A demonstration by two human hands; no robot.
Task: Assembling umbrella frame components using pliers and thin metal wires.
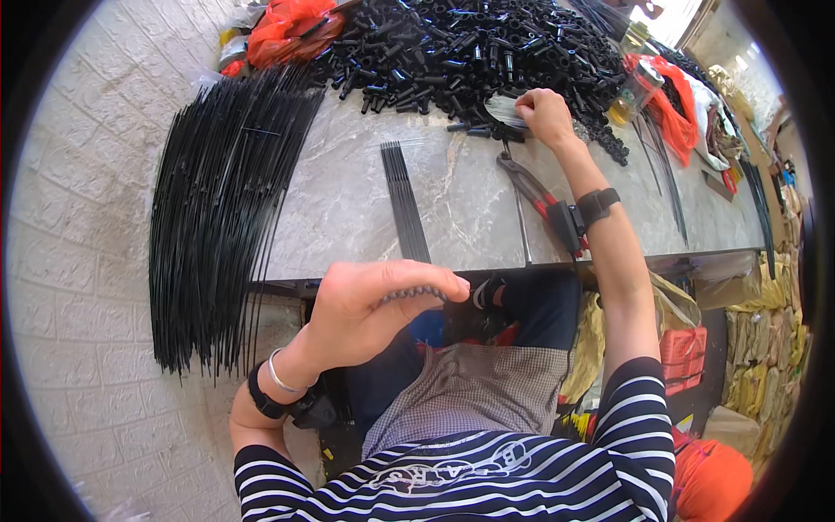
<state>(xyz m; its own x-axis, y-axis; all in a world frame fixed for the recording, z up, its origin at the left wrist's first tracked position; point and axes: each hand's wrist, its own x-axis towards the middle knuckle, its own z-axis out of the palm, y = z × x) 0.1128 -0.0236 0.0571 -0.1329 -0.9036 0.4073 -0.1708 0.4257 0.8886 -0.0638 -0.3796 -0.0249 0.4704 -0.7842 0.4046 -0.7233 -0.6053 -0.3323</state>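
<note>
Near the table's front edge, my left hand (370, 304) is closed around a flat row of several thin black rods (404, 204). Their butt ends show under my fingers, and fine pale tips stick out at the far end over the tabletop. My right hand (548, 115) reaches to the far right, fingers pinched at a small pale, shiny oval heap or dish (506, 110) beside the black pile. Whatever those fingertips hold is too small to make out. Just below that hand lie cutting pliers (529, 187) with red handles.
A big heap of short black tubular parts (452, 56) covers the table's back. Many long black rods (226, 191) overhang its left edge. Red plastic bags (291, 33) and a clear jar (639, 87) stand at the back. The grey marbled table (335, 209) ends before my lap.
</note>
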